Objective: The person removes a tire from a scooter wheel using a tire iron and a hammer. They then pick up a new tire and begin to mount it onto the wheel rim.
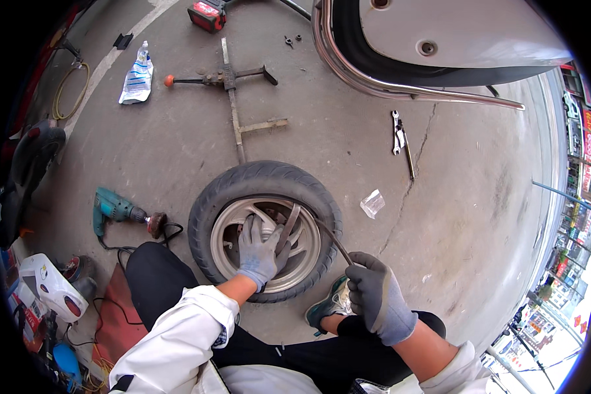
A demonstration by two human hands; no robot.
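Tyre on rim; two levers at the upper right edge, work partway

Location: the wheel lies flat on the concrete floor (pixel 466 171), between and just beyond the person's knees. Its black tyre (pixel 202 230) encircles the pale rim (pixel 312 259).

Progress: the work is judged to be midway. A flat lever (pixel 290 226) and a long lever (pixel 333 240) both reach the upper right edge of the rim, where the tyre's inner edge stands apart from the metal. Elsewhere the tyre appears seated around the rim. Whether the tyre is coming off or going on cannot be determined; the remaining stretch of edge appears yet to be worked.

Grip: the gloved right hand (pixel 379 294) is wrapped firmly around the long lever. The gloved left hand (pixel 259 253) lies over the spokes with its fingers somewhat apart and its thumb beside the flat lever; whether it pinches the lever cannot be told.

Clearance: floor lies open right of the wheel, interrupted by a clear wrapper (pixel 372 204). The right shoe (pixel 328 306) sits near the tyre's lower right edge, limiting downward swing. A drill (pixel 117 207) restricts the left side; a metal stand (pixel 235 121) extends toward the tyre's far edge.
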